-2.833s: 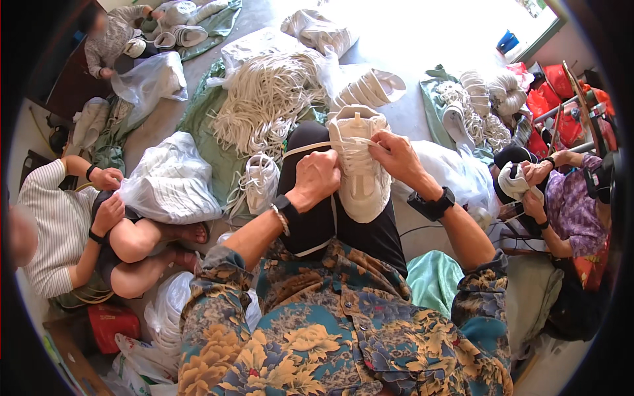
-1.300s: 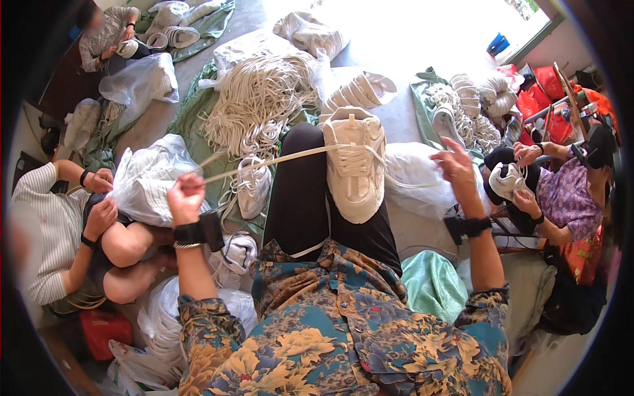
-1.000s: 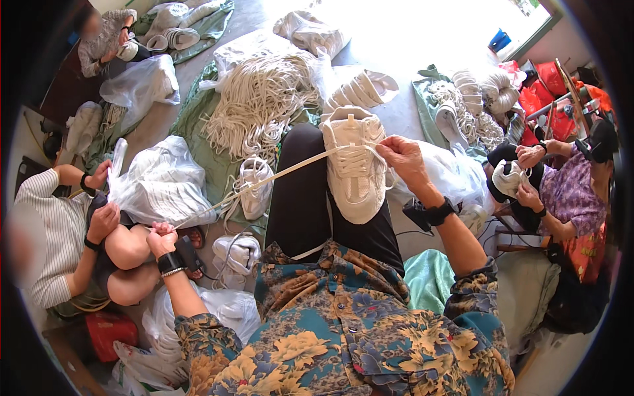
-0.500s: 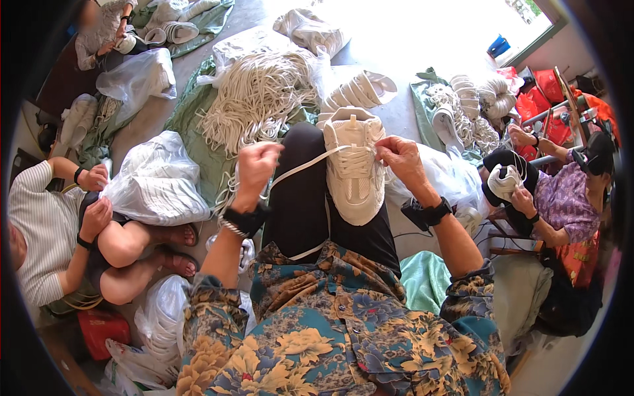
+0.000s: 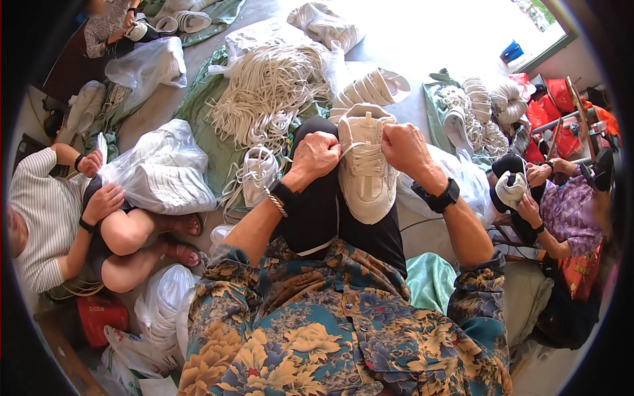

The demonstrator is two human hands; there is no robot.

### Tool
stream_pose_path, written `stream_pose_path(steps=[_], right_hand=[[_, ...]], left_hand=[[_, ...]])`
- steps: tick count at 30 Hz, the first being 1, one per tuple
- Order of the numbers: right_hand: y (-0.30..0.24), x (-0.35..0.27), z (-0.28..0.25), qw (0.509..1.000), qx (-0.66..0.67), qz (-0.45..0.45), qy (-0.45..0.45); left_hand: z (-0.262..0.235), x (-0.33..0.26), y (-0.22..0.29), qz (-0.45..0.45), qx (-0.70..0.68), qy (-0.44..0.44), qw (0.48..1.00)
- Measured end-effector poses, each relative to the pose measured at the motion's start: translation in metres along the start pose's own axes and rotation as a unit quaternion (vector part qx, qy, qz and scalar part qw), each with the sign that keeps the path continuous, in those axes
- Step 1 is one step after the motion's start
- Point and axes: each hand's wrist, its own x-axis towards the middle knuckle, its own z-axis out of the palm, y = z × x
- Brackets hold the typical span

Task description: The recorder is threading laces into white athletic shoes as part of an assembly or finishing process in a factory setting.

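Observation:
A cream-white sneaker [image 5: 368, 191] rests on my dark-trousered thighs, its toe toward me. White shoelace [image 5: 362, 157] crosses its tongue in rows. Just left of the upper eyelets, my left hand [image 5: 317, 157] is curled into a fist. A short piece of lace runs from it to the shoe. My right hand [image 5: 405, 150] is closed against the shoe's upper right edge, and its fingers hide whatever they grip. Left of my knee, another white laced sneaker [image 5: 259, 173] lies on the floor.
A big heap of white laces [image 5: 271, 89] lies ahead on green sheeting. Nested shoe parts [image 5: 376, 87] sit beyond the sneaker. A co-worker in stripes [image 5: 46, 218] sits left by a plastic bag of shoes [image 5: 165, 175]. Another person in purple [image 5: 568, 211] handles a shoe at right.
My left hand has come right, close to the shoe, and the long stretch of lace between them is now short. My right hand has gone from a fingertip pinch to a fist.

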Motion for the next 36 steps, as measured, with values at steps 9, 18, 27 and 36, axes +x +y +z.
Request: stream_pose_path(steps=[9, 18, 27, 36], right_hand=[[-0.022, 0.006, -0.003, 0.987, -0.122, -0.106, -0.022], [-0.002, 0.019, -0.012, 0.992, -0.003, -0.109, 0.069], [-0.009, 0.018, 0.041, 0.988, 0.068, -0.13, 0.039], [-0.012, 0.011, 0.042, 0.985, 0.065, -0.154, 0.041]], left_hand=[[0.001, 0.001, 0.002, 0.017, 0.044, 0.018, 0.999], [0.005, 0.006, 0.009, 0.002, 0.044, 0.029, 0.999], [-0.003, 0.001, 0.024, 0.055, 0.073, 0.068, 0.994], [-0.028, 0.013, 0.018, 0.252, 0.227, -0.015, 0.941]])
